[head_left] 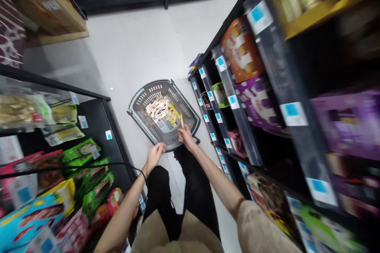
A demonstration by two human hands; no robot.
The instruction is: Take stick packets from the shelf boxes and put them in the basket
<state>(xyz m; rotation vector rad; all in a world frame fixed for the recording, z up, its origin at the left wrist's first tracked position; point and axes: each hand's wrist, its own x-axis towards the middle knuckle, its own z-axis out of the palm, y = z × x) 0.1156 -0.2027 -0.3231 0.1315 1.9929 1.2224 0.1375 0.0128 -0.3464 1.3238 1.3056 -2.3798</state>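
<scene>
A grey plastic shopping basket [142, 136] with slotted walls sits on the floor in front of my legs. Inside it lie several cream-and-brown packets [156, 108] beside some yellow packets [172, 114]. My left hand [155, 155] is closed at the basket's near rim, its fingertips pressed together there. Over the basket's right side, my right hand [186, 137] pinches a thin yellow packet [182, 121], seen nearly edge-on. Its print is too small to read.
Black shelving [219, 41] with snack bags and price tags rises close on my right. Another snack shelf [107, 114] stands on the left, with a dark cable [113, 163] crossing before it. A cardboard box [53, 12] is far left; a shelf [124, 0] spans the back.
</scene>
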